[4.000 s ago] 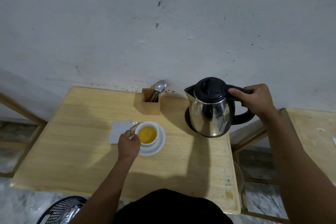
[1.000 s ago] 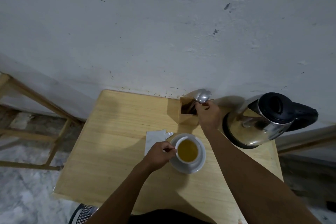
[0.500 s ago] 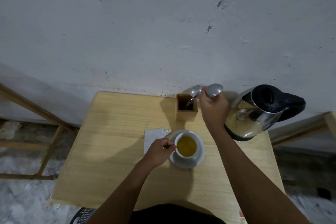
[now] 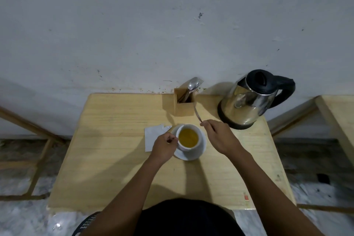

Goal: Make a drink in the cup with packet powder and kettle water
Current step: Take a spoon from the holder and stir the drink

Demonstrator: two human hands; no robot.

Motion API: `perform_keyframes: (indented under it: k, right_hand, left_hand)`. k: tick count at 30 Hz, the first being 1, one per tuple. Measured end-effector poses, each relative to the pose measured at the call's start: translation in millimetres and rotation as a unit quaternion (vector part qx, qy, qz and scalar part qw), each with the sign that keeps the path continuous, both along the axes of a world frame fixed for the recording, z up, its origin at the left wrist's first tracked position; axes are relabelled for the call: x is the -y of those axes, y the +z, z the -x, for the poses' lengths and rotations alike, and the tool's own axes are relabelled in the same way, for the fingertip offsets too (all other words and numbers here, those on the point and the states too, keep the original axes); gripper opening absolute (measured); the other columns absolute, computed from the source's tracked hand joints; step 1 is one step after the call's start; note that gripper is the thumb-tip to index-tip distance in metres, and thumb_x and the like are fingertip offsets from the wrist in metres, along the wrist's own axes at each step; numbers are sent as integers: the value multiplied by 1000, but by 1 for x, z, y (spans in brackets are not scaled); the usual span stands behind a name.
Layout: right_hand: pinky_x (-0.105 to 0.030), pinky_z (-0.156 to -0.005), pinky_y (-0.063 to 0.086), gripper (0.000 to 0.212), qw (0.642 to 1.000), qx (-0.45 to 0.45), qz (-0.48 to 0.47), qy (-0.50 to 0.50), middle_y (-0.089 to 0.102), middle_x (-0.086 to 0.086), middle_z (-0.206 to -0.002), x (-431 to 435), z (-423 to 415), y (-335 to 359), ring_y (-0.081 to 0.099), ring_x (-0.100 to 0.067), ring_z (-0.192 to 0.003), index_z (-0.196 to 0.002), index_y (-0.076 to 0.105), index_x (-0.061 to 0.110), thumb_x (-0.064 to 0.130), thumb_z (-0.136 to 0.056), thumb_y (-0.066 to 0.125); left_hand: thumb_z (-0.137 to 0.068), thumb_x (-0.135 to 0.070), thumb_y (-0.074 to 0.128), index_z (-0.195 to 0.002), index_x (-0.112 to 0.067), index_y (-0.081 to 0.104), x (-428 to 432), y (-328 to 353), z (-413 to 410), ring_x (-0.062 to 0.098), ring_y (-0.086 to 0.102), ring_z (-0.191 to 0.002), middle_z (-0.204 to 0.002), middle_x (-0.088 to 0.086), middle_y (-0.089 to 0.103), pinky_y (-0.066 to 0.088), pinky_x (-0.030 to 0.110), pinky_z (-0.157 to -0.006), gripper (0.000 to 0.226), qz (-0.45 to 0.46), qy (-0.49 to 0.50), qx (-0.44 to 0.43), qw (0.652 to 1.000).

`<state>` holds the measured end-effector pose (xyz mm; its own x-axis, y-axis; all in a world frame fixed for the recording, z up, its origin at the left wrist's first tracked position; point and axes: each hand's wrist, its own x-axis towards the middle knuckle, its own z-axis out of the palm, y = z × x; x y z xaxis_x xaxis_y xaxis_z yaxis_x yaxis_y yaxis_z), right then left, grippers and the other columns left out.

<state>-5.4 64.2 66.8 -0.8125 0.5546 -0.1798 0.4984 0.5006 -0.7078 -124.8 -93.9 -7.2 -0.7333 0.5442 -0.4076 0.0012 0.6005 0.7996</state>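
Note:
A white cup [image 4: 188,138] of yellow liquid stands on a white saucer [image 4: 202,150] in the middle of the wooden table [image 4: 115,159]. My left hand [image 4: 164,146] grips the cup's handle on its left side. My right hand [image 4: 220,136], just right of the cup, holds a metal spoon [image 4: 197,113] by one end; the rest of it points up toward the holder. A torn white packet [image 4: 153,136] lies flat left of the saucer. The steel kettle [image 4: 249,99] with black lid and handle sits at the back right.
A wooden cutlery holder [image 4: 183,103] with a spoon and fork stands at the back by the wall. A second wooden table [image 4: 339,120] lies to the right. Wooden frames stand on the floor at left. A dark basket [image 4: 86,224] sits below the table's front edge.
My right hand set the kettle down at the back right, took a spoon from the holder and brought it down beside the cup. My left hand stayed on the cup handle.

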Motion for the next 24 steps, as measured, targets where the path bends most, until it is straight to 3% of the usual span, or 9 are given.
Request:
perform_keyframes:
  k: [1, 3, 7, 9, 12, 14, 16, 24]
  right_hand:
    - [-30, -71, 42, 35, 1000, 21, -6, -4, 70, -4, -99, 1, -5, -4, 62, -21, -90, -108, 70, 12, 25, -103, 38]
    - [-30, -71, 41, 37, 998, 69, -13, -6, 69, -6, -103, 3, -13, -10, 58, -20, -89, -104, 71, 9, 21, -102, 36]
    - [-33, -61, 40, 26, 997, 78, 2, -21, 61, 3, -73, 10, -24, -14, 56, -17, -69, -102, 66, 16, 29, -101, 43]
    - [-34, -63, 46, 24, 995, 97, -14, -15, 60, 3, -73, 13, -27, -16, 57, -20, -70, -106, 62, 24, 36, -100, 42]
    - [-37, -76, 49, 30, 988, 143, -44, 21, 69, -3, -104, 15, -29, -16, 62, -27, -96, -120, 60, 25, 32, -99, 40]
    - [-34, -80, 46, 35, 981, 173, -70, 54, 64, -4, -125, 15, -30, -15, 59, -26, -109, -129, 58, 25, 27, -99, 39]
    - [-34, -82, 44, 38, 970, 197, -113, 91, 61, 0, -132, 14, -29, -14, 58, -24, -114, -134, 53, 29, 27, -99, 38]
    - [-30, -63, 43, 22, 907, 243, -287, 188, 69, 0, -102, 16, 0, -2, 65, -23, -86, -110, 64, 23, 28, -97, 47]
  left_hand:
    - [-92, -20, 57, -81, -12, 61, 0, 0, -1, 20, 59, -80, -83, 7, 66, 41, 26, -63, 15, -1, 3, -4, 1000]
    - [-93, -18, 55, -83, -8, 62, 0, -1, -4, 19, 56, -77, -82, 7, 65, 40, 22, -61, 16, -4, 11, -7, 1000]
    - [-95, -19, 51, -89, -4, 60, -2, -2, -7, 19, 53, -75, -82, 7, 62, 39, 26, -60, 19, -8, 15, -14, 1000]
    - [-96, -20, 48, -90, -2, 58, -2, -1, -8, 18, 51, -72, -81, 6, 59, 38, 27, -59, 21, -7, 13, -18, 1000]
    - [-96, -21, 47, -93, 0, 57, -3, -1, -7, 18, 48, -69, -81, 8, 58, 36, 29, -57, 24, -5, 10, -18, 1000]
    - [-97, -22, 47, -94, -1, 57, -3, -1, -6, 18, 48, -68, -83, 8, 58, 36, 30, -58, 24, -3, 6, -21, 1000]
    - [-97, -22, 47, -94, -3, 58, -3, -1, -5, 18, 48, -69, -83, 7, 58, 37, 30, -60, 22, -2, 0, -24, 1000]
    - [-96, -23, 48, -91, -8, 58, -3, -4, -2, 18, 51, -72, -84, 5, 59, 38, 29, -61, 19, -5, -7, -14, 1000]
